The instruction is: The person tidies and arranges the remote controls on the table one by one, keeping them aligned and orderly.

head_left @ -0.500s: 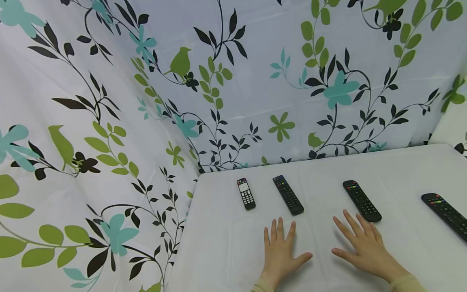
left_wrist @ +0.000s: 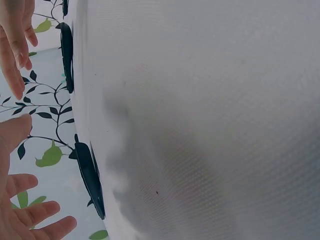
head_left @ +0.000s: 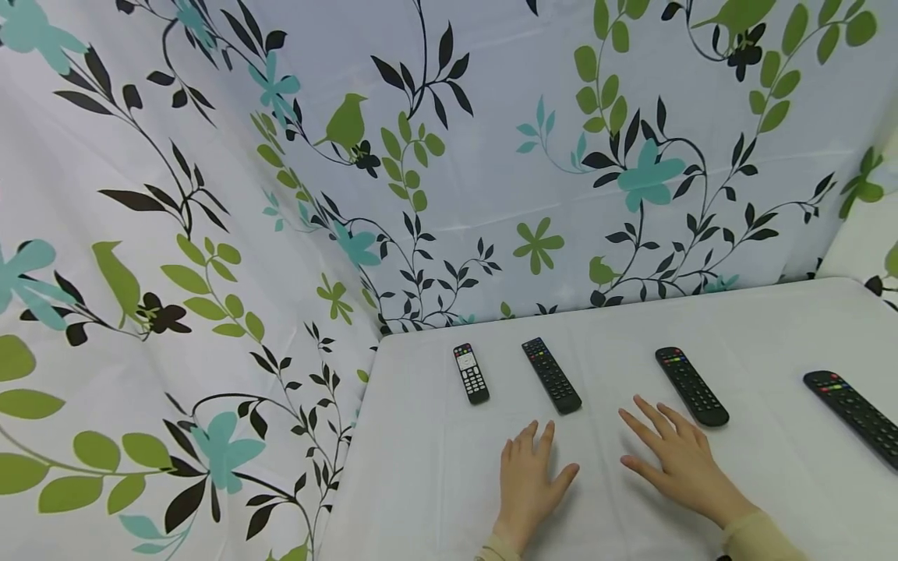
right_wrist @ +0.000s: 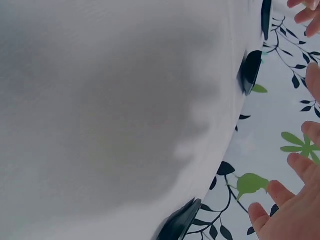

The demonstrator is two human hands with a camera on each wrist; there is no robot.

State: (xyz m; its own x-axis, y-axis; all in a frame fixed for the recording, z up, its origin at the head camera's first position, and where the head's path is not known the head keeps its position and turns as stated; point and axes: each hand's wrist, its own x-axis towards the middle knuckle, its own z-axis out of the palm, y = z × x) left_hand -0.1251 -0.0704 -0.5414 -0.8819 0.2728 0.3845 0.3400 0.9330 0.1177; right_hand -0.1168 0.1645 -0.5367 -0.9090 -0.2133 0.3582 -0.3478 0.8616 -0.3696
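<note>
White surface (head_left: 421, 483): left hand (head_left: 525, 481) just drew its fingers closer, right hand (head_left: 677, 463) drifted leftward, both empty, so remotes (head_left: 551, 375) toward far edge go ungrabbed.

left hand (head_left: 528, 481) and right hand (head_left: 675, 460) hover palms down, 2 thumbs angled inward, fingers loosely extended.

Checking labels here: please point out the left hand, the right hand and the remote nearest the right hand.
Left hand (head_left: 529, 478), head view: back of the hand.
Right hand (head_left: 677, 465), head view: back of the hand.
Remote (head_left: 692, 386), head view: middle of its keys.
</note>
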